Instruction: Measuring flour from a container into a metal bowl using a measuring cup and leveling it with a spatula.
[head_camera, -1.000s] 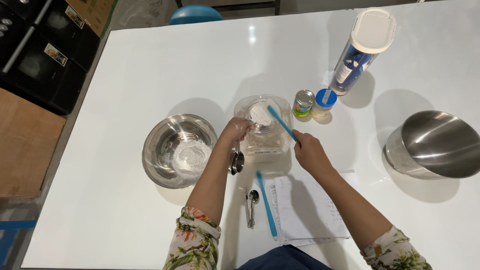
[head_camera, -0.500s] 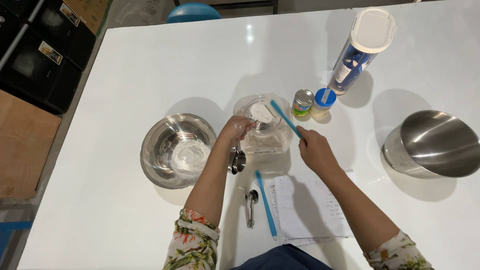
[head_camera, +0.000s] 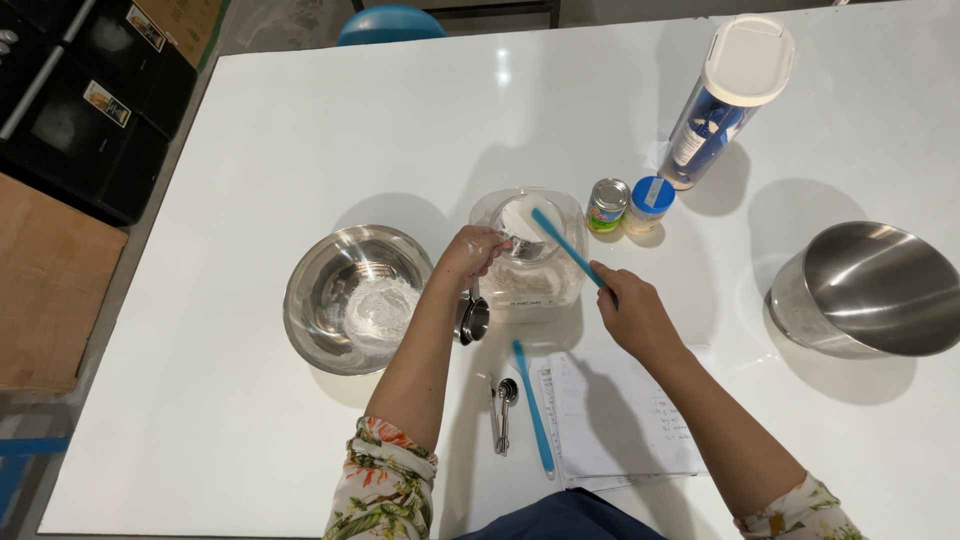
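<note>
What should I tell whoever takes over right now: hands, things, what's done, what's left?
Left hand holds a measuring cup of white powder over the clear container. Right hand holds a blue spatula across the cup's top. Steel bowl at the left already has white powder in it. Spoons, a second blue tool and a paper sheet lie near. Left: this cupful is not yet in the bowl.

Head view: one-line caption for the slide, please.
Left hand holds measuring cup over clear container; right hand levels with blue spatula.
</note>
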